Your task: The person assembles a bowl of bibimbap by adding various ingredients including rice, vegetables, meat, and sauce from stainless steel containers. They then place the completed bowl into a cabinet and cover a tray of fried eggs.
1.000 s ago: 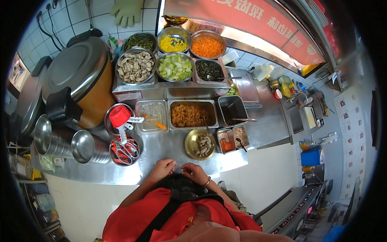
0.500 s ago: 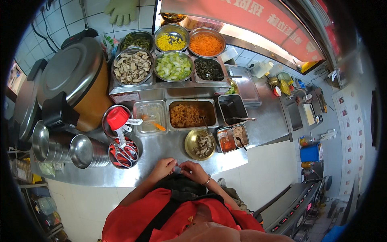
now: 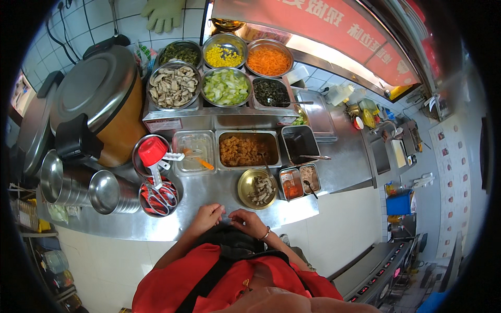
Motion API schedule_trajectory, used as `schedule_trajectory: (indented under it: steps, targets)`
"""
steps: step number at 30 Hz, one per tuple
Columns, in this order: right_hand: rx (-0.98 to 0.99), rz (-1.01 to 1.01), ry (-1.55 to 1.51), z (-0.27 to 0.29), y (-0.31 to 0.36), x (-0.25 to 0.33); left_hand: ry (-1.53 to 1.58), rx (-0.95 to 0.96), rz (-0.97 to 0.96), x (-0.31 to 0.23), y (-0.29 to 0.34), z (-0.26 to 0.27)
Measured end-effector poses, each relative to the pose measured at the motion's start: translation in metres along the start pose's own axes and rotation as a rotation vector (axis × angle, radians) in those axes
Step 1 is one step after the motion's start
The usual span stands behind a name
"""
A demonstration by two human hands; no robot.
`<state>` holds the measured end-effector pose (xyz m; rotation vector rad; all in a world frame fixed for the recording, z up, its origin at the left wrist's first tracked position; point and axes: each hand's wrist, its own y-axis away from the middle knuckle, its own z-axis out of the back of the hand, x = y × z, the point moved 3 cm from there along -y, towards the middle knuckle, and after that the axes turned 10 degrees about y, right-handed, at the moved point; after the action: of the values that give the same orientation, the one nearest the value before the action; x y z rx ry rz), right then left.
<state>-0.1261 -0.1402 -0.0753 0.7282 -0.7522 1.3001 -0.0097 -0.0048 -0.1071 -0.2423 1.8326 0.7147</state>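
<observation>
My left hand (image 3: 207, 215) and my right hand (image 3: 247, 219) meet at the near edge of a steel counter (image 3: 209, 195), fingertips together on a small pale thing (image 3: 226, 220) that I cannot make out. Just beyond them stands a brass bowl (image 3: 257, 189) of mushroom pieces. Left of the hands is a round tub of red-handled tongs (image 3: 158, 196). Behind the bowl lies a steel tray of brown cooked food (image 3: 247, 149).
Round bowls of mushrooms (image 3: 174, 86), green vegetable (image 3: 226, 86), corn (image 3: 224, 55) and shredded carrot (image 3: 268, 61) fill the back. A big lidded orange pot (image 3: 99, 101) stands left, with stacked steel bowls (image 3: 99, 192) below it. Small sauce tubs (image 3: 299, 181) sit right.
The view has shifted slightly; my hands stay together at the counter edge, fingers working on the small thing.
</observation>
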Motion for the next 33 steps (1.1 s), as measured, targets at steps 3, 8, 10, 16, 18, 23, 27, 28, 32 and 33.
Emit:
schedule_trajectory:
  steps: [3, 8, 10, 16, 18, 23, 27, 28, 32, 33]
  targets:
    - [-0.010, 0.007, 0.037, 0.003, 0.000, 0.002, -0.017, 0.009, 0.009, -0.003, 0.001, -0.005]
    - [-0.027, -0.009, 0.083, 0.016, -0.006, 0.001, -0.027, -0.001, 0.044, -0.007, 0.000, -0.005]
    - [-0.036, -0.027, 0.102, 0.022, -0.011, 0.001, -0.038, -0.004, 0.059, -0.008, 0.000, -0.003]
    - [-0.124, 0.059, 0.121, 0.025, -0.024, 0.005, -0.057, -0.028, 0.063, -0.013, -0.001, 0.001]
    - [-0.131, 0.129, 0.155, 0.023, -0.028, 0.013, -0.050, -0.052, 0.065, -0.013, -0.001, 0.001]
    - [-0.148, 0.079, 0.092, 0.022, -0.031, 0.023, 0.039, -0.090, -0.043, -0.014, -0.001, -0.002]
    - [-0.154, 0.020, 0.086, 0.027, -0.031, 0.026, 0.028, -0.067, -0.052, -0.009, -0.005, -0.001]
    - [-0.147, 0.019, 0.090, 0.028, -0.030, 0.029, 0.030, -0.089, -0.093, -0.012, -0.004, -0.002]
    - [-0.020, 0.083, -0.147, 0.021, -0.028, 0.037, 0.003, -0.143, -0.374, -0.029, -0.005, -0.023]
    - [0.033, 0.111, -0.134, 0.019, -0.028, 0.040, -0.013, -0.152, -0.474, -0.033, -0.004, -0.027]
